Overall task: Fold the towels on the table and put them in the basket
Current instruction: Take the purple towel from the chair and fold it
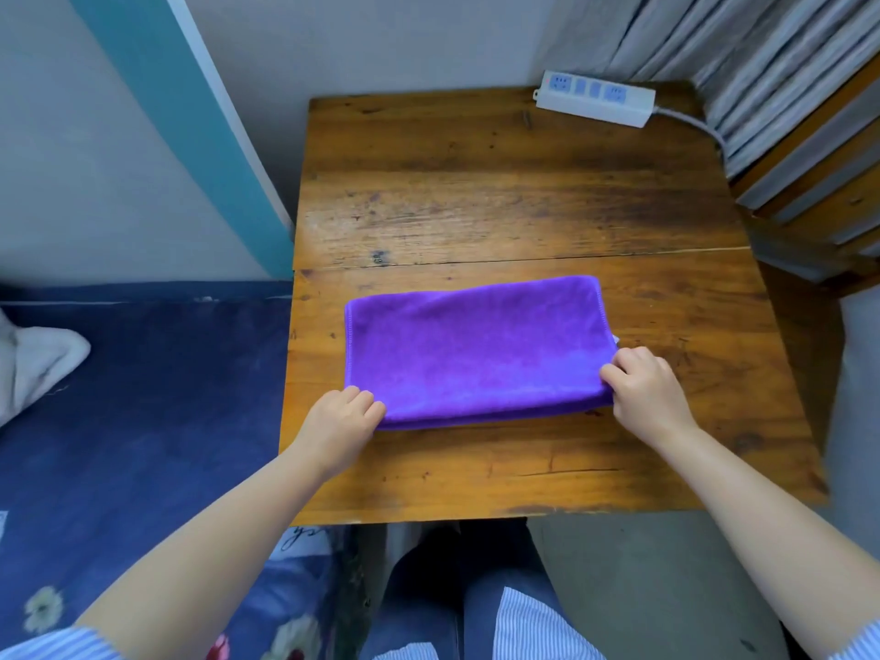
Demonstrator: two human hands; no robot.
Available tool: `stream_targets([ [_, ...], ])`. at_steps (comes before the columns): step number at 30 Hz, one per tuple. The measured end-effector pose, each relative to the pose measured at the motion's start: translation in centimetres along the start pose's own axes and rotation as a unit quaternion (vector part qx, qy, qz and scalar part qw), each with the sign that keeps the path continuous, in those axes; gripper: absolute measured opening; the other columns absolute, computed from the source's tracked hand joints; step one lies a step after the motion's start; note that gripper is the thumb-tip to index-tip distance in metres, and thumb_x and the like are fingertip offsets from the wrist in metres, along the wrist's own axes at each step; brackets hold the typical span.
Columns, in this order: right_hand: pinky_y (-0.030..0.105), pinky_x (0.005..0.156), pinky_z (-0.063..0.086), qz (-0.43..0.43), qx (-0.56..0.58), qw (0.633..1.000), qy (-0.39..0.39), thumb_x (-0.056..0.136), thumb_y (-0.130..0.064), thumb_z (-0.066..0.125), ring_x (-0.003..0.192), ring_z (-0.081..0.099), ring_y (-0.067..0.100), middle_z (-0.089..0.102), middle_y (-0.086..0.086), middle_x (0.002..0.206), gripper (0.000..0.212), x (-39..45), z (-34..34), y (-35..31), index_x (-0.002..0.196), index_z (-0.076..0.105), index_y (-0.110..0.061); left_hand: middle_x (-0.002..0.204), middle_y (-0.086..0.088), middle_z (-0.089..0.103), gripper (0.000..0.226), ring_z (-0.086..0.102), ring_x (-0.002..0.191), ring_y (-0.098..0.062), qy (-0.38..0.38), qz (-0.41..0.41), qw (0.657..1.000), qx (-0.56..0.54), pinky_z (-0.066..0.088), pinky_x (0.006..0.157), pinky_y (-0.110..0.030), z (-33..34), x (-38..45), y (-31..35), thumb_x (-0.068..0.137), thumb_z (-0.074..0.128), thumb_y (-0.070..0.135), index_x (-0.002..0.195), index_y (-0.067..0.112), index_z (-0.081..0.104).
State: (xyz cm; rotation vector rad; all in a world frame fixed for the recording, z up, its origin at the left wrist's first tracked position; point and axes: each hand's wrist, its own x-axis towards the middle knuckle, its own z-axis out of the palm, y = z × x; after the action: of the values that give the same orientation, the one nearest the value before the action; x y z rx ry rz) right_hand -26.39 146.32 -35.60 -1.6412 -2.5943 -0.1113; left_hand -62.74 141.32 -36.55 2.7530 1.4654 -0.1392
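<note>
no basket anywhere in view, so can't say where that sits. the fingertips of both hands are tucked under or into the cloth, so the exact grip is hard to make out, and a small white bit poking out at the towel's right edge is too tiny to identify. at the far left, on the blue bed (143, 397), a white cloth (33, 359) is cut off by the frame edge.

the purple towel (476, 350) lies flat on the wooden tabletop (524, 183), on its near half, folded over with layers showing along the near edge. the left hand (340, 421) pinches the near-left corner, fingers curled closed on the fabric. the right hand (643, 388) grips the near-right corner the same way, thumb on top of the cloth. so the towel stretches between the two hands, running out away from them toward the far side.

a white power strip (595, 97) sits at the far right of the tabletop, well apart from the towel.
</note>
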Motion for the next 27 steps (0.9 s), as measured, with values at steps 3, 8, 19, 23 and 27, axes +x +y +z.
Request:
stream_targets([
  [3, 0.032, 0.043, 0.044, 0.008, 0.010, 1.000, 0.004, 0.035, 0.019, 0.073, 0.048, 0.053, 0.033, 0.054, 0.014, 0.055, 0.031, -0.5, 1.3, 0.0, 0.054, 0.057, 0.000, 0.045, -0.003, 0.048, 0.045, 0.047, 0.036, -0.022, -0.015, -0.003, 1.000, 0.010, 0.028, 0.033, -0.020, 0.9, 0.0, 0.3, 0.025, 0.085, 0.001, 0.054, 0.012, 0.051],
  [8, 0.032, 0.046, 0.046, 0.005, 0.032, 0.999, 0.034, 0.057, 0.008, 0.049, 0.049, 0.055, 0.033, 0.055, 0.013, 0.056, 0.012, -1.8, 3.2, -0.1, 0.055, 0.056, -0.001, 0.050, -0.004, 0.053, 0.022, 0.051, 0.041, -0.022, 0.016, -0.028, 0.999, -0.013, 0.034, 0.035, -0.020, 3.1, -0.4, 0.4, 0.049, 0.065, -0.001, 0.062, 0.012, 0.051],
  [19, 0.034, 0.073, 0.030, 0.102, 0.059, 0.992, 0.046, 0.066, -0.011, 0.036, 0.068, 0.062, 0.031, 0.063, 0.011, 0.067, 0.028, -2.1, 2.5, -1.8, 0.060, 0.063, -0.004, 0.070, -0.008, 0.064, 0.030, 0.042, 0.074, -0.019, 0.107, -0.151, 0.977, -0.102, 0.035, 0.060, -0.029, 2.1, 1.7, 1.2, 0.077, 0.041, 0.021, 0.070, 0.006, 0.066],
  [23, 0.042, 0.087, 0.048, 0.063, 0.104, 0.991, 0.059, 0.069, -0.015, 0.039, 0.096, 0.063, 0.030, 0.070, 0.017, 0.093, 0.037, 4.5, 2.5, -6.6, 0.084, 0.070, -0.003, 0.103, -0.022, 0.068, 0.039, 0.064, 0.100, -0.036, 0.091, -0.215, 0.962, -0.137, 0.055, 0.075, -0.044, 0.9, 7.8, 1.0, 0.081, 0.039, 0.019, 0.096, -0.003, 0.068],
  [27, 0.055, 0.082, 0.049, 0.042, 0.092, 0.988, -0.113, 0.073, -0.026, 0.036, 0.106, 0.064, 0.029, 0.068, 0.009, 0.113, 0.048, 10.5, 3.6, -10.7, 0.103, 0.070, -0.010, 0.133, -0.022, 0.052, 0.056, 0.047, 0.126, -0.040, -0.024, -0.280, 0.945, -0.167, 0.040, 0.097, -0.056, 1.3, 11.1, 0.8, 0.086, 0.027, 0.031, 0.122, 0.001, 0.058],
])
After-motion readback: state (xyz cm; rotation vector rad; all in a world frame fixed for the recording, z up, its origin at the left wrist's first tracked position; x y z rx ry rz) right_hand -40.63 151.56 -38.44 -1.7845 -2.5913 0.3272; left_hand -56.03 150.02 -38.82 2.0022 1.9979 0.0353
